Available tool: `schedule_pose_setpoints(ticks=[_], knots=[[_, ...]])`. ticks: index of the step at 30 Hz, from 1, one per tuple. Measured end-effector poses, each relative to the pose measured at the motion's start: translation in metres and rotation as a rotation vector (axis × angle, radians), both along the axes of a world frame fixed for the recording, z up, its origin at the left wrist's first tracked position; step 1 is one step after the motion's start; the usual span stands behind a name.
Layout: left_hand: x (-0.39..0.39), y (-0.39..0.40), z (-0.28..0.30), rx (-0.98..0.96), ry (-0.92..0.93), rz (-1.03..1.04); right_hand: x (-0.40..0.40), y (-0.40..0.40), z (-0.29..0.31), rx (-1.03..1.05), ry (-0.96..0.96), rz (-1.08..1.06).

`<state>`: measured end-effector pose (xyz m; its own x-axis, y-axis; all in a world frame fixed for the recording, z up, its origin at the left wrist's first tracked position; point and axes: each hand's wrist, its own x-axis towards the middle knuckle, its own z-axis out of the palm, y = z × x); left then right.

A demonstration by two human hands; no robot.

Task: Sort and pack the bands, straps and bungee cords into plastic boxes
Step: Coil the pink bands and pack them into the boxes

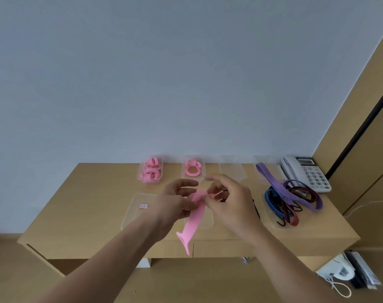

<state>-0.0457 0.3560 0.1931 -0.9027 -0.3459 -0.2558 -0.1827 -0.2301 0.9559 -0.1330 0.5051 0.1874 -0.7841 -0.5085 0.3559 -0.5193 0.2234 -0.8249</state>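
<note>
A pink strap (196, 212) is pinched at its upper end between the curled fingers of the left hand (177, 203) and the right hand (226, 199), both closed on it above the middle of the wooden desk (81, 217). The left hand is reached in from the lower left with its back turned to the camera; the right hand is brought in from the lower right, its index finger raised. The rest of the strap is left hanging down from the fingers, past the desk's front edge. At the back of the desk, two clear plastic boxes are seen: the left box (150, 170) is filled with rolled pink straps, the second box (193, 168) with one pink coil. A clear lid (134, 209) is laid flat just left of the hands. To the right, bungee cords (290, 196) in purple, blue and red are piled in a tangle beside a white telephone (306, 172)
</note>
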Motion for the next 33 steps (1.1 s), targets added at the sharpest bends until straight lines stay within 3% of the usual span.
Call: schedule_pose_setpoints(ticks=[5,13,17,20,27,33], knots=[[-0.001,0.001,0.007,0.033,0.040,-0.032,0.000,0.001,0.005,0.070,-0.161,0.092],[0.000,-0.001,-0.001,0.222,0.039,-0.028,0.007,0.006,0.010,-0.027,-0.130,0.023],[0.001,0.002,-0.006,0.010,-0.057,-0.177,0.009,0.010,0.009,-0.098,-0.117,-0.018],[0.001,0.003,-0.007,0.017,-0.092,-0.212,0.011,0.014,0.006,-0.126,-0.105,-0.044],[-0.003,0.015,-0.009,0.216,-0.120,-0.114,0.013,0.018,0.003,-0.146,0.051,-0.126],[-0.001,0.017,-0.008,0.169,-0.075,-0.162,0.017,0.019,-0.004,-0.063,0.346,-0.148]])
